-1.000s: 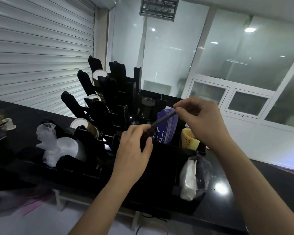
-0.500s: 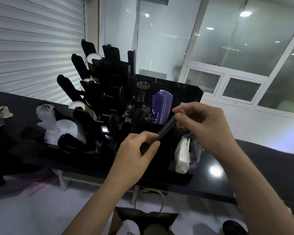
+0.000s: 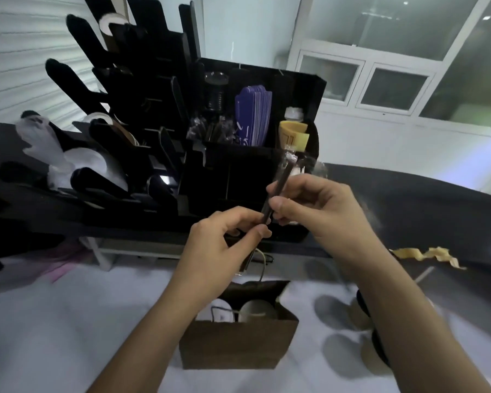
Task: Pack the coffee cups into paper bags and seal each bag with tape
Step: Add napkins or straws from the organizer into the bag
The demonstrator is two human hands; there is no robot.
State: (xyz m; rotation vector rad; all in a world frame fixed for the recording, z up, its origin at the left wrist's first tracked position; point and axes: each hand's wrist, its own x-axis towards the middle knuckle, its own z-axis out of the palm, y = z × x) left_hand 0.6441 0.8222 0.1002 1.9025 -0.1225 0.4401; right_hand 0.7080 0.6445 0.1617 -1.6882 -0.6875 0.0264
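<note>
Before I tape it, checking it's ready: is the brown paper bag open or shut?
Open: the paper bag gapes at the top, and two cups show inside.

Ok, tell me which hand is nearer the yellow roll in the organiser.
Right. The right hand is just below the yellow roll in view; the left hand is lower, further left.

Pretty dim, bluish light. Ceiling lights (image 3: 487, 17) glint in the glass (image 3: 366, 24) up top, and a glare spot hits the dark surface (image 3: 408, 214) far right. The black organizer (image 3: 238, 177) crushes to shadow; edges bend and smear.
</note>
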